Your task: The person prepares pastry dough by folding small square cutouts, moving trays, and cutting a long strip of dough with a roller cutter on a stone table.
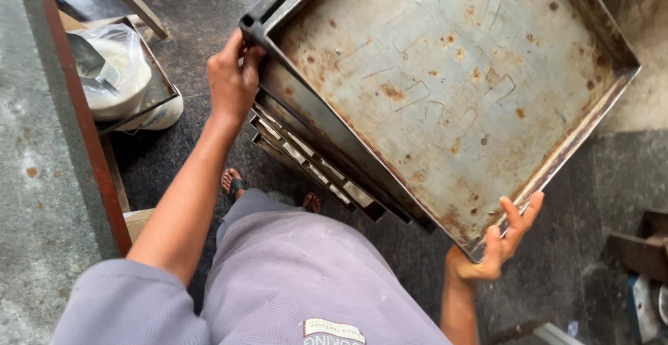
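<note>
My left hand grips the far corner of the top tray, my right hand clamps its near corner. It sits tilted, barely raised off the stack; the lift looks only begun, with several trays left beneath.

Soft even daylight, faint shadows, mild wide-angle stretch at edges, sharp focus.

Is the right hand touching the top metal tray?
Touching: the head view shows the right hand wrapped around the near corner rim of the top metal tray.
</note>
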